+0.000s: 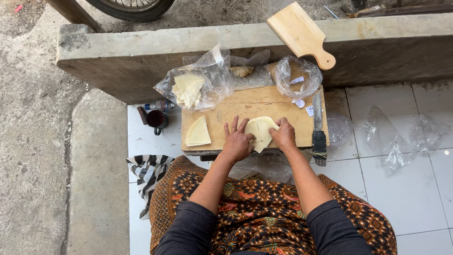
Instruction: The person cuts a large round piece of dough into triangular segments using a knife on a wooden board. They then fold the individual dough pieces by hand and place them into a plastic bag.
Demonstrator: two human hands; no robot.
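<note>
— Where are my hands?

— My left hand [237, 143] lies flat, fingers spread, pressing the pale cut dough sheet [261, 131] on the low wooden tabletop [245, 106]; my right hand [284, 135] curls over the sheet's right edge, pinching it.

— Risks?

— I judge the thin sheet may tear if I pull unevenly. The long steel knife with dark handle [318, 126] lies just beside my right wrist; a careless sweep could catch it

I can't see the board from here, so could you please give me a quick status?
Left hand flat on pale dough sheets. Right hand pressing their right edge. Knife lies apart, right of board.
</note>
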